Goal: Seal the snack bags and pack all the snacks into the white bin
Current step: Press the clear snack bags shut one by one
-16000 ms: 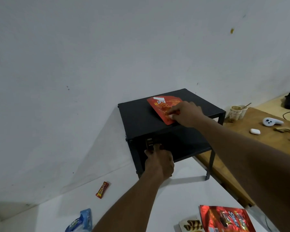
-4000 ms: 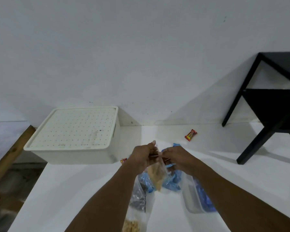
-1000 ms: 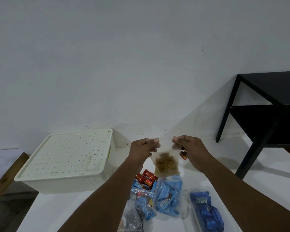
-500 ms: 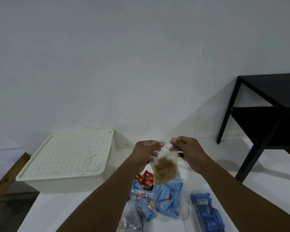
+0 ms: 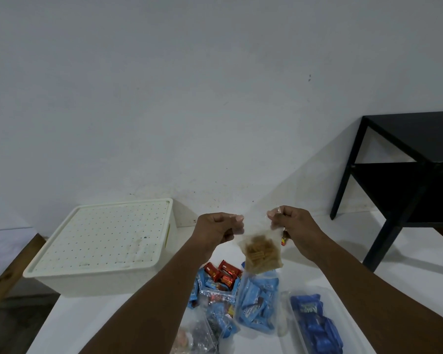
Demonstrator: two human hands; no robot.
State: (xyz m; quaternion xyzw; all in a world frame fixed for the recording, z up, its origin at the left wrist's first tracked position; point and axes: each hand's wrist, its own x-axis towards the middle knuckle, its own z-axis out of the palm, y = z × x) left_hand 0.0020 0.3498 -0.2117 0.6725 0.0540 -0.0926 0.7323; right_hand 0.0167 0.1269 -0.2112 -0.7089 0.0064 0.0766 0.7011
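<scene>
Over on the left the white bin sits on the white table with its dotted lid on, so nothing can go in until that comes off. Next comes the left hand, thumb and forefinger clamped on the top left corner of a small clear bag of tan snack pieces, the other fingers curled in. The bag hangs in the air between the two hands, above the heap of snacks, and the right hand pinches its top right corner in the same way. Further right stands a black side table. From where I stand the seal looks like the step in hand, and I cannot tell whether the strip is closed all along. If a gap is left, the pieces could spill once the bag is tipped or laid in the bin, and a hard pull sideways could pop the strip open or slip a corner loose. Below lie red wrapped sweets, a bag of light blue packets and dark blue packs. The top dark blue pack carries pale lettering, but it is too blurred to read, and the red and light blue wrappers give no legible word either.
</scene>
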